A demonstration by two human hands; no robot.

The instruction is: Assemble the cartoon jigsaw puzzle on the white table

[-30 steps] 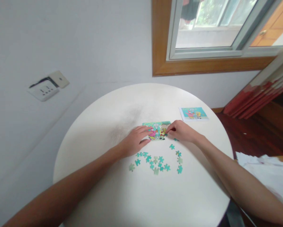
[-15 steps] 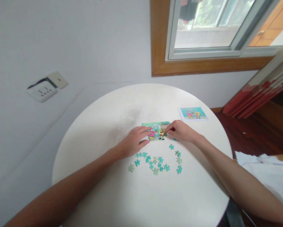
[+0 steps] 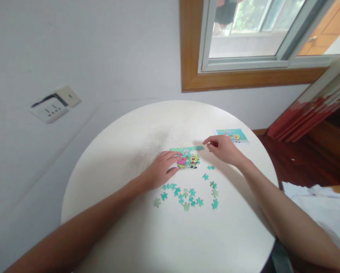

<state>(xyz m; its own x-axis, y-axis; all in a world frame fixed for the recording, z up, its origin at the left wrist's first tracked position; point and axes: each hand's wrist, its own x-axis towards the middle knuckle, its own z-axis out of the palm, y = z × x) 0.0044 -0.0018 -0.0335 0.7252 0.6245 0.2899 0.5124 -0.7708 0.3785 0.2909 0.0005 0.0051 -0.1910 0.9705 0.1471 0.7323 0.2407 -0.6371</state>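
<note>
Left hand (image 3: 162,170) on a part-built puzzle (image 3: 193,160), right hand (image 3: 221,147) just off its upper right corner.

The left lies open, palm down, its fingers spread over the puzzle's left side, hiding that part; the right is half curled, index finger reaching out, and whether it pinches a piece cannot be made out. The puzzle lies on the round white worktop (image 3: 164,239), a joined pair of pieces (image 3: 211,167) near its right edge and loose pieces (image 3: 192,192) scattered nearer the person. Beyond the right hand, which covers its lower left part, lies a picture card (image 3: 239,135). Both forearms are cut off by the frame.
</note>
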